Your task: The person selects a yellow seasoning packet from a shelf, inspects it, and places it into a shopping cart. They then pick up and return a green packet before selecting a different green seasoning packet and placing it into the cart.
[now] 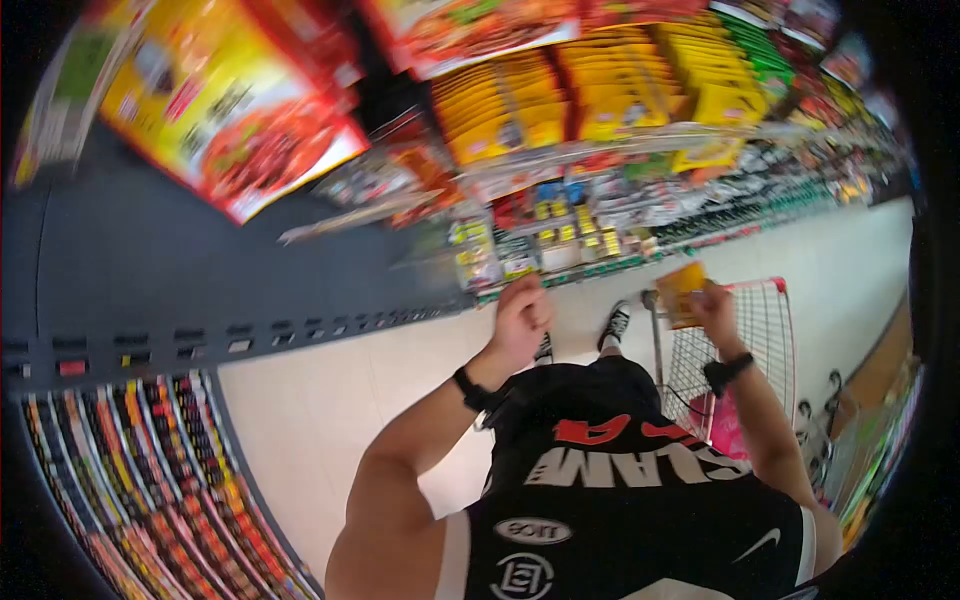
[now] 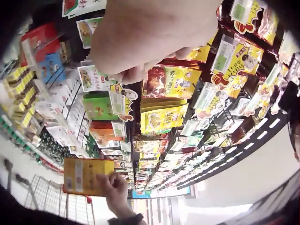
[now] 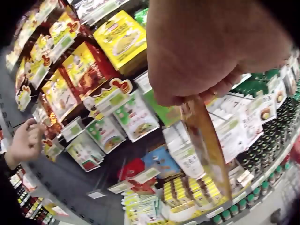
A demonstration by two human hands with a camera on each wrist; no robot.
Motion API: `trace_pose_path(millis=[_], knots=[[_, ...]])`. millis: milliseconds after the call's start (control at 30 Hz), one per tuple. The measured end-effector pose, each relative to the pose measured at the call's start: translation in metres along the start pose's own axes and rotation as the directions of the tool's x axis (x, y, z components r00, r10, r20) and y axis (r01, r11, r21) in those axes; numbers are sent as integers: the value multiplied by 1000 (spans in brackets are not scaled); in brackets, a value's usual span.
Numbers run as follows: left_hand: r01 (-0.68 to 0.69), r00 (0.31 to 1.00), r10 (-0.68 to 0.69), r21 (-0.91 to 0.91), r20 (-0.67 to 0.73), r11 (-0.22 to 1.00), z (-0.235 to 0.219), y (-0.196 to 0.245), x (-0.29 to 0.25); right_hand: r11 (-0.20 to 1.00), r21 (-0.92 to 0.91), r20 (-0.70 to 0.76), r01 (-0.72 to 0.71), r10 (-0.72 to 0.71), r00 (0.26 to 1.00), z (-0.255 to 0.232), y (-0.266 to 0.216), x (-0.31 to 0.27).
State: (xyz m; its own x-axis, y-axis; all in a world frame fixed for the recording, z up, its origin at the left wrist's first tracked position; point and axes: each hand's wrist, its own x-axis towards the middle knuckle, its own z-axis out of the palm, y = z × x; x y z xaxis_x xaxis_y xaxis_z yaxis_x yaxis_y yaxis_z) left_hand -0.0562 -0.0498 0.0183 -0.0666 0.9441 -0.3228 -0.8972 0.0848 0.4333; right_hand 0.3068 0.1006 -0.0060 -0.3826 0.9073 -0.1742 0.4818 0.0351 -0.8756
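A flat yellow-brown packet [image 1: 682,295] is pinched at one edge by my right hand [image 1: 716,312], out in front of my body. In the left wrist view the packet [image 2: 88,176] shows a broad face with a pale printed strip; from the right wrist it appears nearly edge-on, below the fingers. My left hand [image 1: 522,320] is near the shelf edge, fingers loosely curled and holding nothing. Hanging seasoning packets [image 2: 161,117] appear beyond the left hand in its wrist view.
A wire shopping cart [image 1: 780,330] stands by my right side, with a pink item [image 1: 730,428] in it. Shelves hold rows of yellow packets [image 1: 500,105] and small boxes [image 3: 180,192]. More stocked shelving [image 1: 140,470] is at the lower left, beside the pale floor [image 1: 310,400].
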Motion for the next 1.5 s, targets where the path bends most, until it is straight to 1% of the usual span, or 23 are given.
trace_pose_path(millis=[33, 67, 100, 133, 200, 233, 267, 367, 467, 500, 567, 667, 700, 800, 900, 933, 967, 1033, 1167, 1267, 1367, 1400, 1500], knots=[[-15, 1000, 15, 22, -11, 1000, 4, -1, -2, 992, -115, 39, 55, -51, 998, 12, 22, 4], [-33, 997, 33, 7, -65, 999, 1, -4, -5, 968, -202, 100, 150, -132, 986, 26, -3, -1], [-48, 998, 49, -11, 27, 999, -17, -10, -3, 876, -246, 226, 416, -365, 903, 34, -15, -1], [-77, 997, 79, 99, -24, 992, -27, -14, -4, 821, -281, 365, 497, -388, 846, 40, -12, 2], [-119, 988, 149, 398, -45, 910, -23, -19, -5, 914, -135, 445, 383, -290, 847, 47, -49, -4], [-200, 977, 186, 719, 100, 665, -27, -18, -4, 872, -123, 500, 475, -359, 788, 53, -38, 0], [-269, 961, 184, 841, 204, 469, -21, -19, -5, 886, -62, 497, 459, -372, 784, 53, -53, -2], [-367, 927, 143, 918, 347, 149, 4, -29, -6, 926, 62, 562, 372, -340, 754, 50, -99, -6], [-299, 931, -136, 920, 340, 252, 16, -35, 0, 935, 178, 577, 307, -352, 737, 43, -131, -6], [-48, 895, -385, 907, 225, 417, 18, -35, -1, 931, 220, 566, 293, -366, 739, 42, -138, -5], [45, 867, -452, 872, 208, 488, 20, -39, -1, 920, 286, 455, 268, -377, 807, 39, -138, -2], [-74, 907, -341, 891, 247, 448, 33, -38, 1, 943, 286, 278, 171, -253, 927, 36, -125, 2], [-99, 926, -291, 900, 239, 425, 36, -38, 2, 956, 173, 178, 239, -269, 947, 34, -124, 3], [-178, 969, -112, 936, 221, 302, 45, -36, 4, 890, -219, -110, 401, -431, 896, 36, -118, 2], [-310, 949, 161, 898, 272, 313, 44, -46, 8, 877, -277, -58, 391, -422, 905, 46, -142, -13], [-390, 916, 199, 894, 350, 223, 52, -43, 8, 896, -176, 77, 408, -401, 913, 53, -141, -14], [-422, 907, 104, 887, 409, 187, 49, -42, 13, 930, -57, 119, 363, -355, 927, 61, -148, -17], [-541, 825, 153, 838, 544, -67, 62, -39, 9, 957, 168, 225, 235, -269, 936, 77, -166, -24], [-658, 724, 181, 745, 666, -113, 73, -28, 1, 888, 148, 41, 435, -445, 895, 96, -159, -9], [-607, 740, 205, 767, 641, -208, 62, -12, -3, 928, 273, 243, 254, -322, 915, 88, -151, -3], [-389, 851, 439, 908, 289, 155, 42, -13, 3, 925, 287, 290, 251, -333, 897, 84, -163, 2], [-427, 831, 478, 877, 285, 219, 37, -10, 4, 924, 308, 301, 227, -321, 898, 85, -165, 3], [-429, 893, 295, 843, 341, 325, 30, 2, 2, 917, 293, 297, 270, -356, 886, 90, -173, 8]])
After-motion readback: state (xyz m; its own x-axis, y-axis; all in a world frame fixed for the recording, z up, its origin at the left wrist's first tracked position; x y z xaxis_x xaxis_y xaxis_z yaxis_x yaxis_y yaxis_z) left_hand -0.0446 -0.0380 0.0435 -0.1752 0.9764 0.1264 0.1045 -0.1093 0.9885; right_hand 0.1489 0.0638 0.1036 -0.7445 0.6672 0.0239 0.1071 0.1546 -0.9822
